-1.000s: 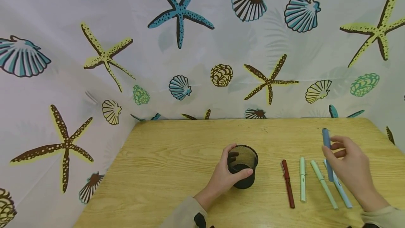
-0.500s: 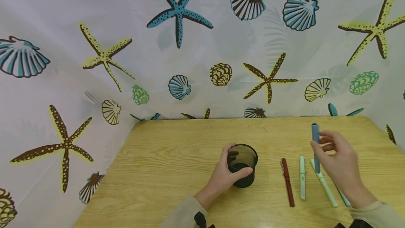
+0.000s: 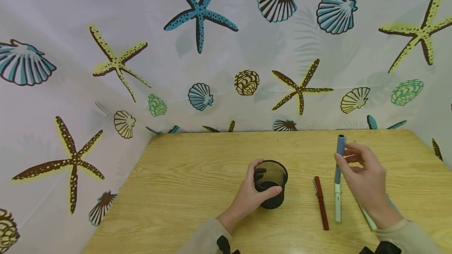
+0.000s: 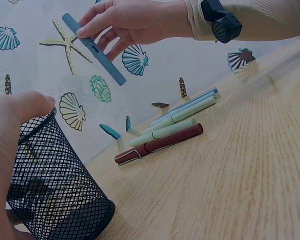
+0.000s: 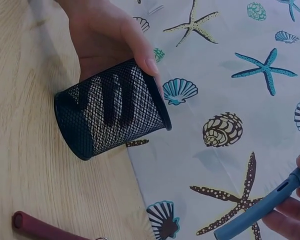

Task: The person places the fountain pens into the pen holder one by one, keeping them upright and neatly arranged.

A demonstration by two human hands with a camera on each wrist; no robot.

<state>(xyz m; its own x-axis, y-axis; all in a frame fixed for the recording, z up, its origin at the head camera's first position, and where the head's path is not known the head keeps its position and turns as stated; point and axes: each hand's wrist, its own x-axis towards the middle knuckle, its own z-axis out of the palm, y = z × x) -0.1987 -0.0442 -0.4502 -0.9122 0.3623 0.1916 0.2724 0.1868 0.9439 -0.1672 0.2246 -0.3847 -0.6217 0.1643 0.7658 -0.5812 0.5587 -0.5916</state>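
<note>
My left hand wraps round a black mesh pen holder, thumb at the near side and fingers behind. The holder stands upright on the wooden table, and no pen shows inside it. Up in the air, my right hand pinches a blue pen between thumb and fingers, the pen nearly upright in the head view. The left wrist view shows that blue pen held well above the table. Below it lie a dark red pen and a mint green pen.
A second pale green pen and a light blue pen lie further right, partly hidden by my right hand. The wooden table ends at a white cloth printed with shells and starfish at the back and left.
My right hand has moved left with the blue pen, from above the light blue pen to above the mint green one. The left hand and the pen holder have stayed put.
</note>
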